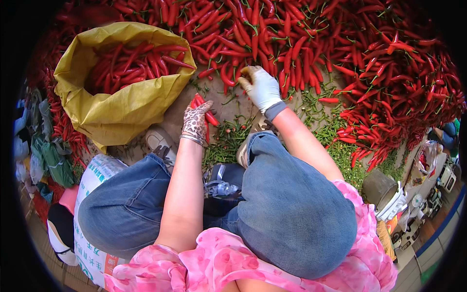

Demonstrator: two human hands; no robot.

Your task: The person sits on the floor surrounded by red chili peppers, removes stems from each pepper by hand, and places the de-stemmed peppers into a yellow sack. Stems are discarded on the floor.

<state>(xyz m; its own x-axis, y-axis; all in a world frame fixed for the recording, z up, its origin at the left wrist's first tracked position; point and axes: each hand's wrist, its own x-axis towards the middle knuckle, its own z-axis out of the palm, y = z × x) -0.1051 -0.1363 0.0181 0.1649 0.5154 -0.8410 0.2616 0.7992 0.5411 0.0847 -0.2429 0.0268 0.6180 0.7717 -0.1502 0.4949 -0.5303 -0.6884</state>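
Note:
My left hand (197, 116), in a leopard-print glove, is closed around a few red chili peppers (211, 118) just above the floor. Their ends stick out on both sides of the fingers. My right hand (262, 84) wears a white glove with stained fingertips and is at the near edge of a large heap of red chili peppers (292, 47). Its fingers are curled, and whether they pinch anything is hidden. To the left of my left hand stands an open yellow woven sack (124, 113), partly filled with red chili peppers (127, 69).
Green pepper stems (228, 144) litter the floor between and beyond my shoes (160, 142). A white printed sack (96, 182) lies by my left knee. On the right are a grey bucket (379, 188) and several white scales (417, 200). Green plastic bags (56, 164) hang at far left.

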